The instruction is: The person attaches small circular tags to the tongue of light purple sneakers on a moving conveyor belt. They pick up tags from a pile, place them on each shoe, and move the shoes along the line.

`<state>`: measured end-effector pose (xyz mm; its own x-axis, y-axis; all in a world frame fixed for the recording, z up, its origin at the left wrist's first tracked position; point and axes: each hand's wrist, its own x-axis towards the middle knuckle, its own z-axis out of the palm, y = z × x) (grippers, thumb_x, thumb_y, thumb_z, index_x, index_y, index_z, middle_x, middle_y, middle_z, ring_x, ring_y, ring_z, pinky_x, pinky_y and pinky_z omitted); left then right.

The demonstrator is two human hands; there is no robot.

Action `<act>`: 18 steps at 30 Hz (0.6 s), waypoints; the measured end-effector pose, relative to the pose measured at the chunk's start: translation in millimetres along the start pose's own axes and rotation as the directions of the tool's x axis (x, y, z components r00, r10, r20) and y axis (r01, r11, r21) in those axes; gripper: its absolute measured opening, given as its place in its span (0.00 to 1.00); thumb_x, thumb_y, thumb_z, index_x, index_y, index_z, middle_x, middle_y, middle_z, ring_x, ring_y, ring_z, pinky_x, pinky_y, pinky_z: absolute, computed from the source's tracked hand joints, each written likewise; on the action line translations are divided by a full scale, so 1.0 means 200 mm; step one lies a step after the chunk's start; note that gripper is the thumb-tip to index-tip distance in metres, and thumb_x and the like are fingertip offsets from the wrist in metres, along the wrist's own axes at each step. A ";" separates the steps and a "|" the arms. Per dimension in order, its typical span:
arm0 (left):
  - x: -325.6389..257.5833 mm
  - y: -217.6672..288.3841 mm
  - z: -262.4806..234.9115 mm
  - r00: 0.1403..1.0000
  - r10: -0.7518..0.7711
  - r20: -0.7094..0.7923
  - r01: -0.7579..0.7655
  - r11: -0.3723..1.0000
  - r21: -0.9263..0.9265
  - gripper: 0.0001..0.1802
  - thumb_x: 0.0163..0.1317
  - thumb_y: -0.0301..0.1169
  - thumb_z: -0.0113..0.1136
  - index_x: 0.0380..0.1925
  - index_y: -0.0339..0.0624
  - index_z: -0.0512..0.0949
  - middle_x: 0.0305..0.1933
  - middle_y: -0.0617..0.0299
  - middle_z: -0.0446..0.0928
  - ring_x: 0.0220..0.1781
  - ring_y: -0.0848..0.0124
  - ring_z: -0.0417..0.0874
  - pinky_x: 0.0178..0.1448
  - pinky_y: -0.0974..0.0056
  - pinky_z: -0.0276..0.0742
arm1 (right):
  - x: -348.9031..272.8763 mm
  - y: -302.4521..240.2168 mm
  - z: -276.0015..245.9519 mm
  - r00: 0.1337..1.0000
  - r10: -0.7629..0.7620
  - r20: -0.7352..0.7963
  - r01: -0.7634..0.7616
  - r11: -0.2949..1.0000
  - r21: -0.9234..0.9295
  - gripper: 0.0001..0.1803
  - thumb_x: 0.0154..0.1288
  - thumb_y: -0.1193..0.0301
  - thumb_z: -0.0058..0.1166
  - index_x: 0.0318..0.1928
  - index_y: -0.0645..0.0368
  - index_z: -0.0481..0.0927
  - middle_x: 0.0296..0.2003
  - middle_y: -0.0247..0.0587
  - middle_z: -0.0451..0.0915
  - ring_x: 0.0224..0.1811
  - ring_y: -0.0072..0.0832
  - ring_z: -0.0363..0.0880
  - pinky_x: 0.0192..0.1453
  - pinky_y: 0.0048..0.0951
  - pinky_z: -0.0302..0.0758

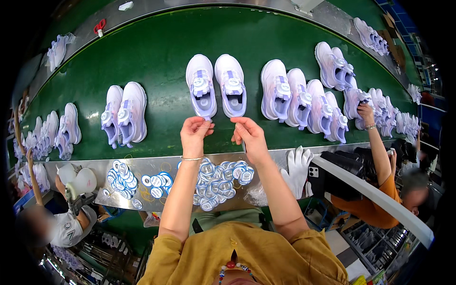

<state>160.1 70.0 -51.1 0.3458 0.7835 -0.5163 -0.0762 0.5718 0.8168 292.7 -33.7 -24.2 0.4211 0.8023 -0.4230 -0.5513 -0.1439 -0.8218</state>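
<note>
A pair of pale lilac sneakers with dial closures lies in front of me, toes pointing away. My left hand [195,135] is closed in a pinch at the heel tab of the left sneaker [200,78]. Just behind the heel of the right sneaker [230,78] is my right hand [250,137], its fingers curled in. A thin dark piece shows beneath those fingers, too small to name. Round white-and-blue tags [213,183] lie heaped on the metal ledge below my wrists, partly covered by my left forearm.
More sneakers stand along the green belt [166,42], with a pair [124,114] to the left and several [304,99] to the right. A white glove [297,172] and a phone [313,172] lie near my right forearm. Co-workers reach in at both sides. Red scissors [99,26] lie far left.
</note>
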 end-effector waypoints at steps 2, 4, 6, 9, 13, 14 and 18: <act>0.00 0.00 -0.01 0.999 -0.021 -0.026 0.021 1.000 -0.006 0.10 0.58 0.20 0.59 0.39 0.34 0.72 0.34 0.57 0.79 0.32 0.72 0.81 0.35 0.71 0.79 | 0.00 0.02 0.00 0.999 0.042 0.004 -0.042 0.996 -0.077 0.11 0.68 0.70 0.49 0.45 0.64 0.77 0.20 0.27 0.68 0.24 0.15 0.67 0.30 0.19 0.66; 0.00 -0.01 -0.03 0.999 -0.044 0.003 0.044 0.998 -0.043 0.10 0.58 0.20 0.59 0.39 0.33 0.72 0.33 0.57 0.79 0.31 0.73 0.81 0.34 0.72 0.78 | 0.00 0.02 0.00 0.994 0.112 0.006 -0.107 0.961 -0.254 0.11 0.68 0.68 0.49 0.43 0.63 0.79 0.21 0.25 0.68 0.24 0.13 0.65 0.29 0.17 0.63; 0.01 0.00 -0.06 0.999 -0.044 0.007 0.044 0.998 -0.051 0.09 0.58 0.21 0.59 0.39 0.33 0.73 0.32 0.57 0.79 0.30 0.73 0.81 0.34 0.72 0.78 | 0.00 0.00 0.00 0.996 0.091 -0.010 -0.089 0.937 -0.339 0.12 0.68 0.66 0.49 0.41 0.61 0.81 0.21 0.24 0.68 0.24 0.12 0.64 0.28 0.16 0.61; -0.01 0.03 -0.11 0.999 -0.032 -0.001 0.032 0.998 -0.046 0.08 0.59 0.22 0.59 0.38 0.34 0.74 0.33 0.58 0.79 0.30 0.73 0.80 0.34 0.71 0.77 | 0.00 -0.03 -0.01 0.999 0.054 0.005 -0.045 0.876 -0.480 0.13 0.69 0.65 0.48 0.43 0.61 0.80 0.21 0.24 0.67 0.24 0.12 0.62 0.27 0.17 0.60; -0.08 0.05 -0.14 0.991 0.055 -0.120 -0.032 0.983 0.183 0.06 0.60 0.23 0.57 0.38 0.35 0.75 0.32 0.62 0.78 0.29 0.77 0.78 0.30 0.74 0.73 | 0.00 -0.02 0.02 0.989 0.062 0.133 0.026 0.816 -0.577 0.14 0.70 0.65 0.47 0.43 0.62 0.79 0.23 0.33 0.73 0.24 0.17 0.67 0.29 0.21 0.66; -0.10 0.06 -0.14 0.981 0.103 -0.162 -0.052 0.955 0.291 0.06 0.61 0.23 0.57 0.38 0.35 0.75 0.32 0.62 0.78 0.29 0.78 0.77 0.29 0.74 0.72 | 0.00 -0.02 0.02 0.982 0.110 0.151 0.005 0.795 -0.607 0.14 0.70 0.64 0.47 0.43 0.62 0.79 0.24 0.37 0.76 0.25 0.20 0.70 0.31 0.23 0.68; -0.22 0.10 -0.07 0.988 -0.128 0.089 0.125 0.991 0.045 0.08 0.63 0.28 0.57 0.38 0.35 0.77 0.25 0.69 0.73 0.20 0.83 0.68 0.23 0.77 0.63 | -0.01 0.05 0.02 0.959 0.113 0.259 0.063 0.808 -0.586 0.13 0.68 0.66 0.49 0.43 0.62 0.79 0.31 0.42 0.82 0.28 0.24 0.77 0.35 0.26 0.73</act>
<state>130.3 51.0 -14.9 0.4346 0.6789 -0.5918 0.0093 0.6537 0.7567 283.2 -34.9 -29.2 0.1549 0.9033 -0.4001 0.0034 -0.4055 -0.9141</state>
